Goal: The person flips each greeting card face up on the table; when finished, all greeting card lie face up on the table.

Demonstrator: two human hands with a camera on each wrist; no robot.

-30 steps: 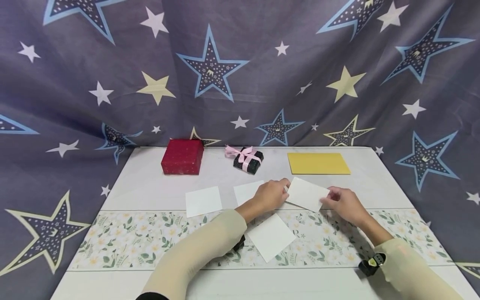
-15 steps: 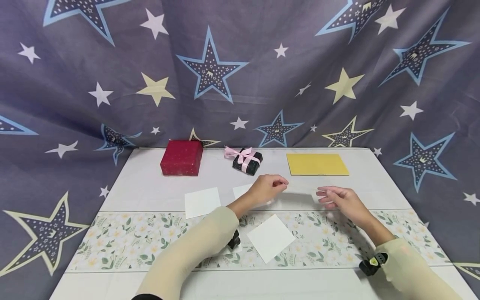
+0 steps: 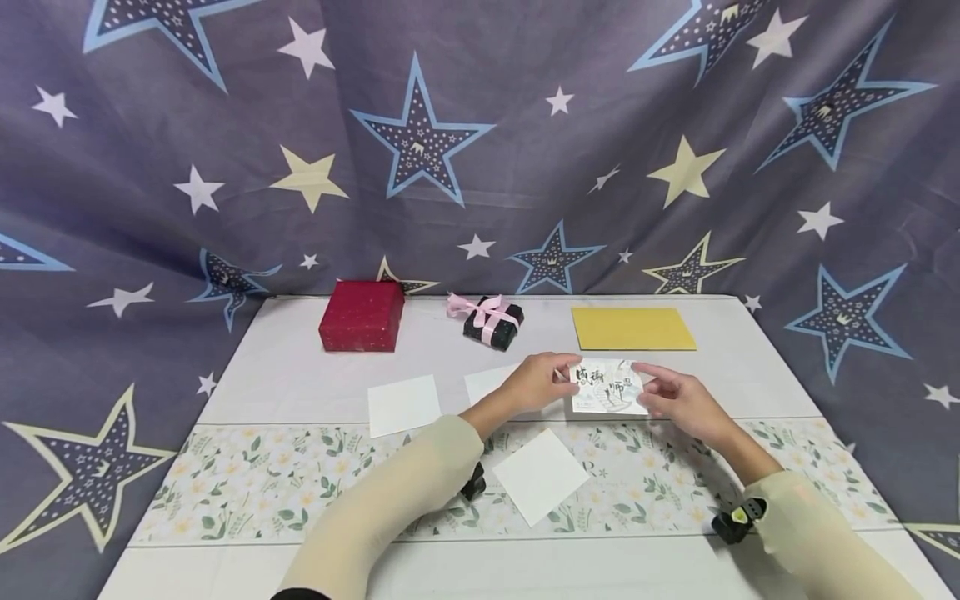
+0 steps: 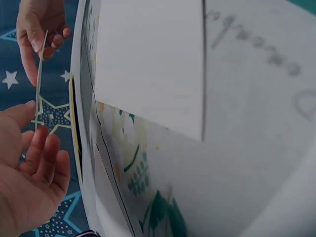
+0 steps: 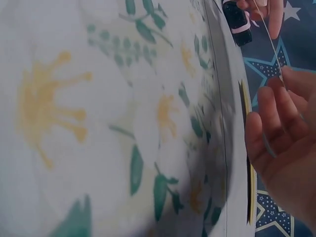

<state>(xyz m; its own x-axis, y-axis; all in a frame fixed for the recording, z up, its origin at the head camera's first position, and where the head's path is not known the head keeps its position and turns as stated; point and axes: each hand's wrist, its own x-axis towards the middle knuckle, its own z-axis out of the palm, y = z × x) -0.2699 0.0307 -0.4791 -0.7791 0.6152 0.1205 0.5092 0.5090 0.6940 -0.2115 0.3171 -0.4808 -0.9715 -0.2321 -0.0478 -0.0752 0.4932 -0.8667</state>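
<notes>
Both hands, left hand [image 3: 534,383] and right hand [image 3: 675,398], pinch the printed card [image 3: 607,388] (face up) above the table [image 3: 300,375].

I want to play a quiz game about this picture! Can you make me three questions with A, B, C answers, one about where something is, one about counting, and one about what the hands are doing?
1. Where is the red box?
A. At the far left of the table, left of the bow box
B. On the flowery strip
C. On top of the yellow envelope

2. How many blank white cards lie flat on the table?
A. One
B. Three
C. Six

3. What is happening with the printed card?
A. It lies flat, untouched
B. Both hands hold it up by its edges
C. It is tucked into the envelope

Answers: 1 A, it stands at the back left edge. 2 B, one, another partly behind the left hand, one near the front. 3 B, the left hand and right hand pinch its two ends.
</notes>
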